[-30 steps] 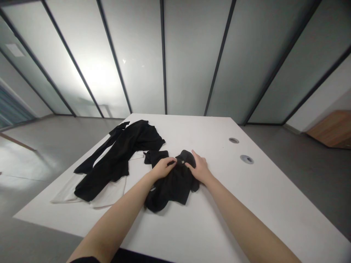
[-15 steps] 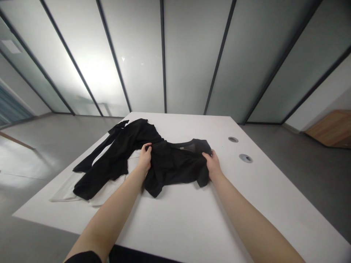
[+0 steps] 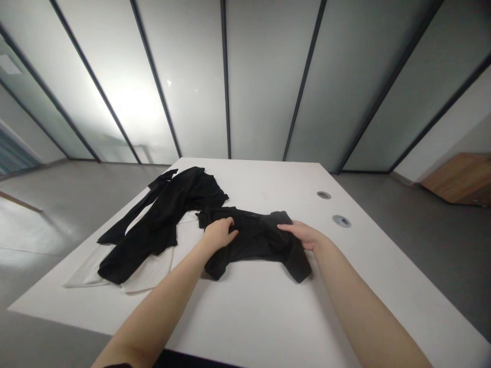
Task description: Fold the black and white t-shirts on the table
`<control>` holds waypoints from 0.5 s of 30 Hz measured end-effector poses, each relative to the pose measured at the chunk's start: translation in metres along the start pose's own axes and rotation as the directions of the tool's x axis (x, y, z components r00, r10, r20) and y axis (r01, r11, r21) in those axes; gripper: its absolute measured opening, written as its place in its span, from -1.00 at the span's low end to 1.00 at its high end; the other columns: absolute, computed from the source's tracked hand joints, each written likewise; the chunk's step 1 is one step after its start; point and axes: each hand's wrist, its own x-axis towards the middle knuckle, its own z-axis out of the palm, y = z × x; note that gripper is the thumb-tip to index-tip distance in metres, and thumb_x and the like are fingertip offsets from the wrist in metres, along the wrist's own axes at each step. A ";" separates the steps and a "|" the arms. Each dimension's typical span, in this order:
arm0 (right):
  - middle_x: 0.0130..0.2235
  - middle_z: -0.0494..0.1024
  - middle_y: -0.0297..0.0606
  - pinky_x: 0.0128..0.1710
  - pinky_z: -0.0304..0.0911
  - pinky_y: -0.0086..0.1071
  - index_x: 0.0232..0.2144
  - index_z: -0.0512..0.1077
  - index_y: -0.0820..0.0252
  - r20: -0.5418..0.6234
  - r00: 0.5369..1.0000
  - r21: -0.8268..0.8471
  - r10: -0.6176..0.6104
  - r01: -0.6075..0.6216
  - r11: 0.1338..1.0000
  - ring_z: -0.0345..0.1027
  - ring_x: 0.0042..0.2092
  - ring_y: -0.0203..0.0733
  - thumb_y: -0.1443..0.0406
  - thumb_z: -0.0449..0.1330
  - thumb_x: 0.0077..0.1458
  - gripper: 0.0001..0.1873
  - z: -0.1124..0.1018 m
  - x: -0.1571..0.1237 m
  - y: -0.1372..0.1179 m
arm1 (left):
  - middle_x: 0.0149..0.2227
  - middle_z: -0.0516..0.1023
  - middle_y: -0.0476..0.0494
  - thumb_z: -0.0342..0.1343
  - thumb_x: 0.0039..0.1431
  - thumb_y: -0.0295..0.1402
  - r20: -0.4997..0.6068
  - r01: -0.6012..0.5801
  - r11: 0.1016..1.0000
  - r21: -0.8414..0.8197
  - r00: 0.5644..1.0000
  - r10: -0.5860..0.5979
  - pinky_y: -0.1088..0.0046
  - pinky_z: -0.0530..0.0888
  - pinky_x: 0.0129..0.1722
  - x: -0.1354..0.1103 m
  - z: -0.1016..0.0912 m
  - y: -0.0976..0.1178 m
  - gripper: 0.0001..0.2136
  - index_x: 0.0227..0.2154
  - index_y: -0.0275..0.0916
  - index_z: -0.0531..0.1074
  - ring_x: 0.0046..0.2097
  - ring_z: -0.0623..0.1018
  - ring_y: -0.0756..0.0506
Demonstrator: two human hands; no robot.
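White table (image 3: 264,312): left hand (image 3: 219,234) curled, right hand (image 3: 303,236) flat on black T-shirt (image 3: 255,240).

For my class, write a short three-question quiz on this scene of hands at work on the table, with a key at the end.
1. True or false: the left hand and the right hand both rest on the black short-sleeved shirt.
2. Multiple choice: what lies beneath the black garment beside the shirt? A) a white cloth B) a wooden board C) a metal tray
3. Fill the gap: the shirt lies on a ____ table.

Key: 1 true; 2 A; 3 white.
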 end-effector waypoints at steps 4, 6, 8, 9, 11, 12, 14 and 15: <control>-0.29 0.75 -0.08 -0.22 0.61 -0.07 -0.25 0.61 0.16 -0.091 0.995 0.049 0.029 -0.025 0.999 0.68 -0.24 0.11 0.30 0.46 0.03 -0.80 -0.025 -0.007 -0.006 | -0.26 0.63 -0.13 0.20 0.23 -0.21 -0.074 -0.031 0.952 -0.303 0.997 0.009 0.26 0.51 -0.10 0.017 -0.011 -0.025 -0.87 -0.29 -0.13 0.51 -0.18 0.60 -0.21; -0.29 0.75 -0.10 -0.18 0.61 -0.04 -0.23 0.61 0.15 -0.147 0.988 0.139 0.037 -0.017 0.990 0.68 -0.24 0.11 0.22 0.38 0.12 -0.83 -0.039 -0.006 -0.007 | -0.24 0.61 -0.08 0.14 0.30 -0.19 -0.195 0.026 0.837 -0.547 0.968 -0.158 0.28 0.52 -0.08 0.026 -0.018 -0.038 -0.86 -0.23 -0.12 0.48 -0.14 0.59 -0.17; -0.30 0.74 -0.11 -0.15 0.60 -0.01 -0.22 0.61 0.14 -0.209 0.978 0.197 0.019 0.023 0.980 0.68 -0.24 0.11 0.16 0.30 0.18 -0.80 -0.051 -0.003 -0.008 | -0.17 0.61 -0.07 0.07 0.38 -0.19 -0.228 0.074 0.637 -0.767 0.897 -0.378 0.28 0.55 -0.08 0.033 -0.024 -0.048 -0.86 -0.14 -0.10 0.44 -0.11 0.60 -0.14; -0.30 0.74 -0.10 -0.15 0.60 0.00 -0.22 0.62 0.14 -0.239 0.971 0.206 0.003 0.048 0.977 0.68 -0.23 0.11 0.15 0.27 0.20 -0.78 -0.055 -0.001 -0.008 | -0.13 0.61 -0.08 0.03 0.42 -0.20 -0.196 0.087 0.536 -0.840 0.872 -0.449 0.26 0.56 -0.08 0.034 -0.027 -0.051 -0.86 -0.11 -0.09 0.42 -0.09 0.60 -0.14; -0.31 0.74 -0.10 -0.14 0.59 0.01 -0.20 0.62 0.13 -0.294 0.955 0.203 -0.048 0.112 0.973 0.68 -0.23 0.12 0.14 0.25 0.22 -0.76 -0.061 0.003 -0.007 | -0.10 0.63 -0.13 -0.01 0.47 -0.18 -0.089 0.124 0.384 -0.915 0.866 -0.492 0.18 0.60 -0.10 0.035 -0.032 -0.056 -0.83 -0.08 -0.11 0.41 -0.09 0.63 -0.17; -0.30 0.75 -0.10 -0.14 0.59 0.01 -0.18 0.62 0.12 -0.317 0.944 0.198 -0.087 0.156 0.968 0.68 -0.22 0.13 0.14 0.25 0.22 -0.76 -0.062 0.004 -0.005 | -0.11 0.64 -0.17 -0.01 0.47 -0.17 -0.036 0.147 0.341 -0.928 0.878 -0.478 0.14 0.62 -0.10 0.033 -0.035 -0.059 -0.80 -0.10 -0.13 0.42 -0.08 0.64 -0.20; -0.25 0.75 -0.10 -0.12 0.59 0.02 -0.13 0.61 0.11 -0.347 0.920 0.190 -0.184 0.261 0.947 0.68 -0.19 0.13 0.12 0.25 0.23 -0.73 -0.066 0.004 0.001 | -0.14 0.66 -0.25 0.01 0.46 -0.14 0.055 0.183 0.272 -0.945 0.905 -0.421 0.06 0.64 -0.09 0.027 -0.040 -0.065 -0.75 -0.16 -0.19 0.47 -0.04 0.66 -0.26; -0.22 0.76 -0.10 -0.11 0.59 0.02 -0.11 0.61 0.11 -0.346 0.909 0.187 -0.231 0.308 0.933 0.68 -0.18 0.13 0.11 0.25 0.23 -0.71 -0.067 0.004 0.004 | -0.16 0.67 -0.28 0.02 0.45 -0.13 0.078 0.187 0.252 -0.949 0.919 -0.387 0.03 0.65 -0.07 0.022 -0.042 -0.069 -0.73 -0.19 -0.20 0.49 -0.01 0.66 -0.30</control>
